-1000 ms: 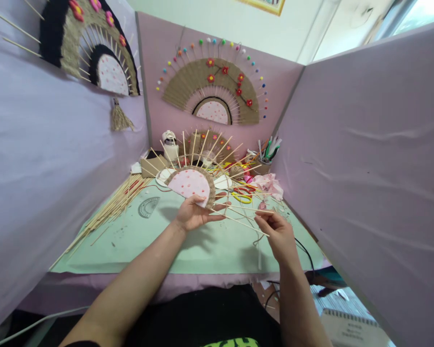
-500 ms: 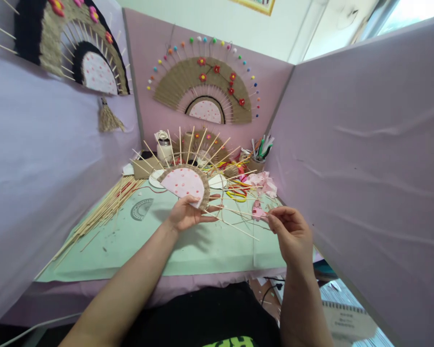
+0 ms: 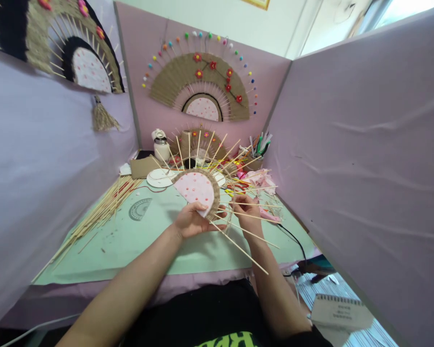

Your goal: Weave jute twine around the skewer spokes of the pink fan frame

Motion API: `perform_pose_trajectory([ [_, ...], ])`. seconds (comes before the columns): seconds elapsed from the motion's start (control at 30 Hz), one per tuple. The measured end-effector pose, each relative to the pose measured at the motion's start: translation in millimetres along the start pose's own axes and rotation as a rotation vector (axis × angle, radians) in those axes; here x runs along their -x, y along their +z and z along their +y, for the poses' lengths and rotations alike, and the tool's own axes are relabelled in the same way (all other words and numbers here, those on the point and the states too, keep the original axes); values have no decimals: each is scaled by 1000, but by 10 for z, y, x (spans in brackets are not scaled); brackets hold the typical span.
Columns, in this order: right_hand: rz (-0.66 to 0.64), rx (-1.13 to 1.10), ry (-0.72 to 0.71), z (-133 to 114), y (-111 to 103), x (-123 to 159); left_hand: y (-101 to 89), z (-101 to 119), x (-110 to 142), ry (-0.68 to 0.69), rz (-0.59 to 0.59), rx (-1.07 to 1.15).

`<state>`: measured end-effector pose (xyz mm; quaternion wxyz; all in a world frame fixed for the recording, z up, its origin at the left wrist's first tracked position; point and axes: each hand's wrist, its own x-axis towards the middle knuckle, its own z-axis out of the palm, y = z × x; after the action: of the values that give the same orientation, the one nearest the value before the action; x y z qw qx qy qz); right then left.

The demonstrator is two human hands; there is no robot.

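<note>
Lilac panels [image 3: 347,144] wall in a mint-green tabletop [image 3: 94,267], and through the head camera I see one half-disc [image 3: 197,188], pink-spotted with a woven rim, held up above it. Its long, straight edge slants from upper left down to the right, facing lower left; the curved rim and more than ten sticks [image 3: 189,147] spread upward and rightward, the lowest pointing down across the right forearm.

I count three decorated fans beyond the hands: one [image 3: 39,43] far to their left, one large [image 3: 183,72] ahead, one small [image 3: 220,148] beneath that. One protractor [image 3: 140,209] lies left of the left hand [image 3: 193,220]; one pink tool [image 3: 269,215] lies just right of the right hand [image 3: 246,212].

The half-disc sits mostly above the left hand, which grips its lower corner, thumb in front. Right thumb and fingertips are drawn together among the right-side sticks; I cannot tell whether they pinch the twine [image 3: 231,216].
</note>
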<state>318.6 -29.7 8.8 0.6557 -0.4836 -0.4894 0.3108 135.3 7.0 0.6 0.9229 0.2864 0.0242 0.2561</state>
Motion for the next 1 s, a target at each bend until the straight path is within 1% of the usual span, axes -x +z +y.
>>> perform_pose_trajectory([
  [0.07,23,3,-19,53,73,-46,20,-20,-5,-20,-7,-3],
  [0.13,22,-14,-14,113,97,-69,39,-21,-6,-29,-25,-1],
  [0.23,6,-40,12,182,88,-62,51,-7,-3,-17,-43,13],
  [0.33,-18,-26,42,191,63,-27,35,10,2,-17,-53,12],
  [0.43,-27,-40,44,157,24,-5,25,27,14,-43,-73,-13],
  [0.6,27,-33,7,78,-59,5,48,33,44,-141,-127,-64],
  [0.7,54,-24,-32,-3,-74,39,48,12,47,-215,-158,-83],
  [0.77,66,-43,-34,-68,-78,68,41,1,46,-241,-171,-86],
  [0.87,80,-79,-10,-152,-108,93,36,4,48,-236,-174,-90],
  [1.0,97,-121,11,-211,-210,79,40,49,60,-189,-168,-91],
])
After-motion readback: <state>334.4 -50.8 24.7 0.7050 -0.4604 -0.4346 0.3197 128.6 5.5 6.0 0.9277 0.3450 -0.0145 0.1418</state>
